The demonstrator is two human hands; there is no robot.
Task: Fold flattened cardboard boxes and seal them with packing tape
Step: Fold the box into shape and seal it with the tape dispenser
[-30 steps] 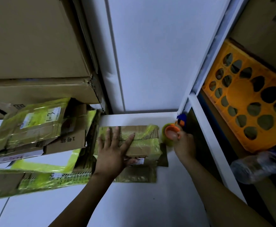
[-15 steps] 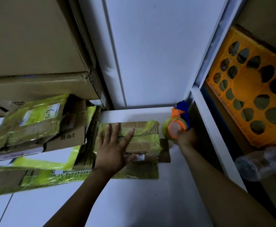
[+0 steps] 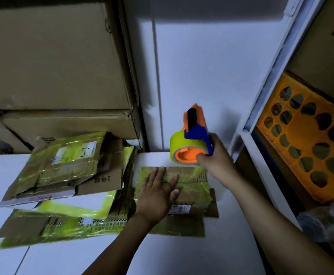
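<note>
Raised clear of the parcel since a moment ago, the tape dispenser (image 3: pixel 192 143) now hangs in the air above the far right corner of the box (image 3: pixel 192 187), gripped by the right hand (image 3: pixel 216 158) with the thumb curled against the orange hub. Its roll is glossy yellow-green tape on a round orange core, under a blue and orange plastic frame with a black strip at the top. The left hand (image 3: pixel 156 193) stays flat on the box, fingers straight and spread wide across the lid. The box is small, brown, rectangular cardboard, banded with shiny yellow-green tape, and it lies on a flat sheet of cardboard near the worktop's (image 3: pixel 182 255) far right corner, directly under the left hand and below and just left of the right one. To its left, along the far edge, slumps a loose pile of flattened boxes (image 3: pixel 63 175), brown board streaked with the same tape and carrying white labels. The worktop is smooth and white. Behind the pile stand big plain cartons (image 3: pixel 53 56), one on another, creased at the corners. A pale wall (image 3: pixel 211 66) backs the scene, and at the right a white shelf frame (image 3: pixel 265 96) holds an orange plastic crate (image 3: pixel 311 145) pierced with rounded holes.
</note>
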